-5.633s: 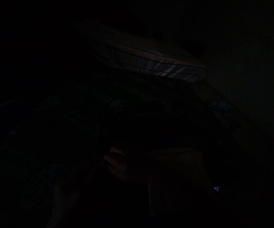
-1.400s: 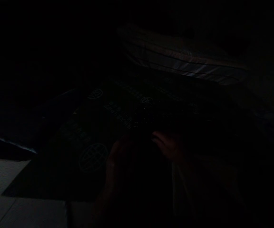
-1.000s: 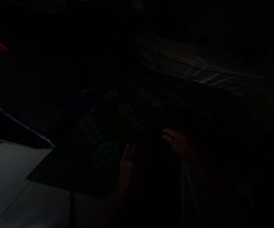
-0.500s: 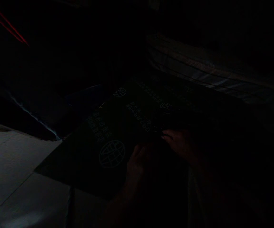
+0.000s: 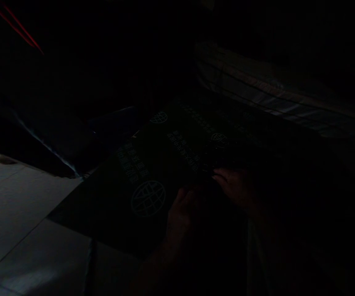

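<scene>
The scene is very dark. My left hand and my right hand rest close together over a dark printed mat that carries pale globe emblems and lines of text. Between and just beyond the fingers lies a small dark object with faint glints; I cannot make out what it is. The right hand's fingers point left and touch or nearly touch that object. The left hand's fingers look curled, but the darkness hides whether they hold anything.
A striped cushion or mattress edge runs along the back right. Pale floor tiles show at the lower left. A dark sloping shape with a light edge lies at the left. Thin red lines cross the top left corner.
The view has swung left since the earliest frame, bringing the floor tiles in. Over the last second both hands stay close together over the mat, drifting slightly right and down in the picture.
</scene>
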`<action>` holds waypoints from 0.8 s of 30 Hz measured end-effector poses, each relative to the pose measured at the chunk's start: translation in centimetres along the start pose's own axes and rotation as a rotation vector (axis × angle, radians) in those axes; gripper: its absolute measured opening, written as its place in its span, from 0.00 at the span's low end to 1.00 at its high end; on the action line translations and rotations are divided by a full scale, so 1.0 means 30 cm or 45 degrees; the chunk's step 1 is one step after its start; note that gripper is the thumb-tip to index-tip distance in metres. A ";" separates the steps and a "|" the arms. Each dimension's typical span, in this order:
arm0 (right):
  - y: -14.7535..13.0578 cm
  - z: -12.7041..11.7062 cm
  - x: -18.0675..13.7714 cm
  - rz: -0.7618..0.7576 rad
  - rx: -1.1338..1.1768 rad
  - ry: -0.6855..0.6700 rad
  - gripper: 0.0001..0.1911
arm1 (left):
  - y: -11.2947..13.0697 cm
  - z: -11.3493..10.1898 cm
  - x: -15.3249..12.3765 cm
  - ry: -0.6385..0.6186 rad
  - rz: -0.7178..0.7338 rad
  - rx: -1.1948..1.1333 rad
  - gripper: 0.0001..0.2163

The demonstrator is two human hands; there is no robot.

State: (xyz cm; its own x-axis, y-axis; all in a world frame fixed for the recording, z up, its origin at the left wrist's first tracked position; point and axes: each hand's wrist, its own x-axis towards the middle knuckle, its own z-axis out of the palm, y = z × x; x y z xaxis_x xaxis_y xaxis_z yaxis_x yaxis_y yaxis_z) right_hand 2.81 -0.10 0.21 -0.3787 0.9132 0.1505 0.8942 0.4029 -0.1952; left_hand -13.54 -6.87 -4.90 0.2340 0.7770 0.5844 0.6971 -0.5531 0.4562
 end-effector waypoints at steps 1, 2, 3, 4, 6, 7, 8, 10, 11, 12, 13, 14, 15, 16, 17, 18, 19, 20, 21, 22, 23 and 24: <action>-0.001 0.000 0.000 -0.007 -0.007 -0.006 0.07 | -0.001 0.001 -0.001 -0.001 -0.008 0.000 0.10; -0.002 0.001 0.000 -0.013 -0.013 -0.010 0.07 | -0.001 0.002 -0.001 -0.004 -0.015 0.000 0.10; -0.002 0.001 0.000 -0.016 -0.018 -0.011 0.07 | -0.002 0.003 -0.001 -0.007 -0.016 -0.002 0.10; -0.003 0.001 0.000 -0.017 -0.023 -0.014 0.07 | -0.002 0.003 -0.001 -0.011 -0.014 -0.004 0.10; -0.004 0.001 0.002 -0.003 -0.031 -0.023 0.07 | -0.001 0.003 -0.001 -0.020 -0.005 -0.007 0.10; -0.004 0.001 0.002 0.003 -0.030 -0.028 0.07 | -0.001 0.002 -0.001 -0.024 -0.001 -0.009 0.09; -0.004 0.001 0.003 0.005 -0.026 -0.032 0.07 | 0.000 0.002 0.000 -0.025 -0.001 -0.010 0.09; -0.003 0.002 0.003 -0.001 -0.005 -0.040 0.07 | 0.001 0.000 0.000 -0.019 -0.016 -0.006 0.09; -0.003 0.002 0.003 -0.005 0.005 -0.044 0.07 | 0.001 -0.001 -0.001 -0.012 -0.023 -0.003 0.09; -0.002 0.003 0.003 -0.008 0.010 -0.045 0.08 | 0.001 -0.001 -0.001 -0.007 -0.030 0.001 0.09; -0.002 0.004 0.002 -0.008 0.010 -0.046 0.08 | 0.001 -0.001 0.000 -0.002 -0.035 0.005 0.09; -0.003 0.004 0.001 -0.005 0.006 -0.046 0.08 | 0.001 -0.002 0.000 0.001 -0.039 0.009 0.09; -0.003 0.005 0.001 0.000 -0.002 -0.045 0.08 | 0.001 -0.002 0.001 0.001 -0.036 0.012 0.09; -0.003 0.005 0.000 0.003 -0.011 -0.043 0.08 | 0.001 -0.002 0.002 -0.002 -0.030 0.015 0.09; -0.004 0.005 0.000 0.008 -0.017 -0.041 0.08 | 0.002 -0.002 0.003 -0.007 -0.021 0.017 0.09; -0.005 0.005 0.000 0.013 -0.022 -0.041 0.08 | 0.002 -0.002 0.004 -0.012 -0.014 0.019 0.09; -0.005 0.006 0.000 0.019 -0.024 -0.041 0.08 | 0.002 -0.003 0.004 -0.018 -0.007 0.020 0.09; -0.005 0.006 -0.001 0.023 -0.023 -0.038 0.08 | 0.002 -0.003 0.004 -0.021 -0.004 0.021 0.09; -0.006 0.007 -0.001 0.026 -0.020 -0.036 0.08 | 0.002 -0.002 0.003 -0.020 -0.006 0.023 0.09; -0.006 0.008 -0.001 0.028 -0.014 -0.033 0.08 | 0.001 -0.002 0.002 -0.016 -0.010 0.024 0.09; -0.006 0.009 -0.001 0.029 -0.007 -0.030 0.08 | 0.001 -0.001 0.000 -0.012 -0.016 0.025 0.10; -0.006 0.010 -0.001 0.029 0.001 -0.026 0.08 | 0.000 0.000 -0.001 -0.008 -0.022 0.025 0.10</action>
State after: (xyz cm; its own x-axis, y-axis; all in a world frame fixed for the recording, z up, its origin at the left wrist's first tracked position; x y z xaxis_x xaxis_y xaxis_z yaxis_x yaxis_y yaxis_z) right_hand 2.57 -0.19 -0.05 -0.3630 0.9232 0.1261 0.9024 0.3821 -0.1992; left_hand -13.57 -6.90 -4.93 0.2257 0.7883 0.5724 0.7145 -0.5333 0.4529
